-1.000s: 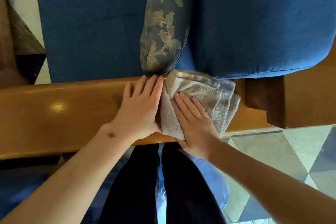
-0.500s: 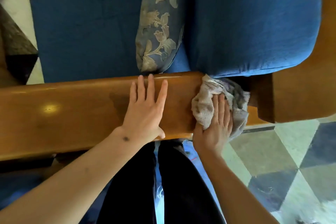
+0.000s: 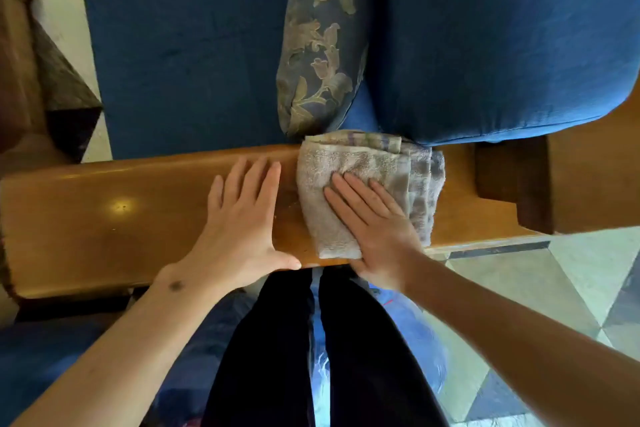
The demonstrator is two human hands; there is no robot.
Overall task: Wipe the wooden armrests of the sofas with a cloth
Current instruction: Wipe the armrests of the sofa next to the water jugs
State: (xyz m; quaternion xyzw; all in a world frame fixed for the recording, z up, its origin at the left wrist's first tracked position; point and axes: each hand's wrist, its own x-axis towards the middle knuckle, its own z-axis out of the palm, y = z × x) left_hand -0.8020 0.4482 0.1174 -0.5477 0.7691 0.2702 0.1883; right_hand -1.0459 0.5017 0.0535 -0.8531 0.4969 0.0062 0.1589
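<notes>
A glossy wooden armrest point(image 3: 104, 218) runs across the view from left to right. A folded grey towel cloth point(image 3: 346, 170) lies flat on it, right of centre. My right hand point(image 3: 374, 229) presses down on the cloth with straight fingers pointing up-left. Just left of the cloth, my left hand point(image 3: 239, 222) rests flat on the bare wood, fingers straight, its thumb at the near edge.
Beyond the armrest lie blue sofa cushions point(image 3: 502, 45) and a floral throw pillow point(image 3: 322, 45). A dark wooden post point(image 3: 512, 184) joins the armrest at the right. Tiled floor point(image 3: 571, 281) shows at the lower right. My dark-trousered legs point(image 3: 263, 357) stand below the armrest.
My right hand slid the cloth back leftward along the armrest from its right end, and the cloth now lies flat and folded beside my left hand. My left hand stayed on the wood.
</notes>
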